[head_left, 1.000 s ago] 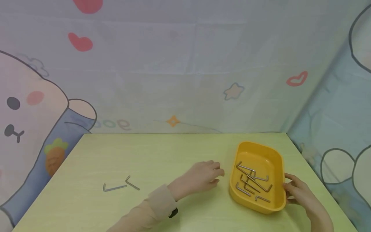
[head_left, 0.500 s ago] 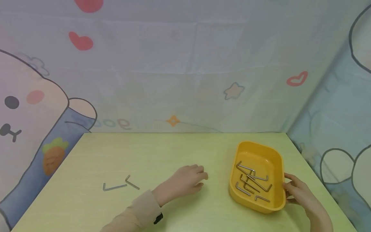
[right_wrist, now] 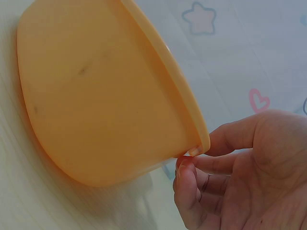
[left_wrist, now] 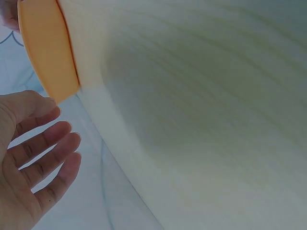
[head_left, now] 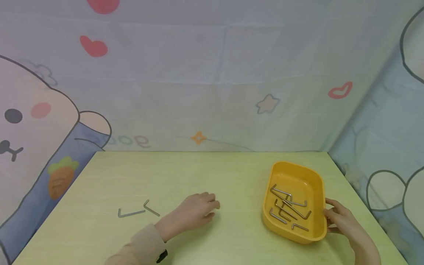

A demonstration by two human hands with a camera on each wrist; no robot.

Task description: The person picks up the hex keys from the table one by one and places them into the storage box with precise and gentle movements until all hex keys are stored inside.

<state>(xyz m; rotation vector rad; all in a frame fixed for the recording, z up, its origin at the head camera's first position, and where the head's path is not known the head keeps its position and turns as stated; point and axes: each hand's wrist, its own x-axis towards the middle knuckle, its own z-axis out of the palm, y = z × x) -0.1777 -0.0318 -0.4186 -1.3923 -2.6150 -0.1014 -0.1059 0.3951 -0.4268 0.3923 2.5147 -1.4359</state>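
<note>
My left hand (head_left: 195,210) hovers over the middle of the table, its fingers loosely bent with nothing between them; the left wrist view confirms this. My right hand (right_wrist: 240,163) pinches the rim of a yellow plastic bin (right_wrist: 96,96) at its right side, thumb at the lip and fingertips under it. Inside the bin, several L-shaped hex keys (head_left: 299,227) lie loosely, some crossing each other. To the left of my left hand, a longer hex key (head_left: 132,213) and a shorter hex key (head_left: 152,210) rest on the table, close together but apart.
The pale yellow-green table (head_left: 212,169) runs back to a printed cloth backdrop (head_left: 172,73). More printed cloth hangs along the left and right sides. The bin stands near the table's right edge.
My left hand has moved away from the bin, leftward across the table toward the two loose hex keys. My right hand and the bin have stayed in place.
</note>
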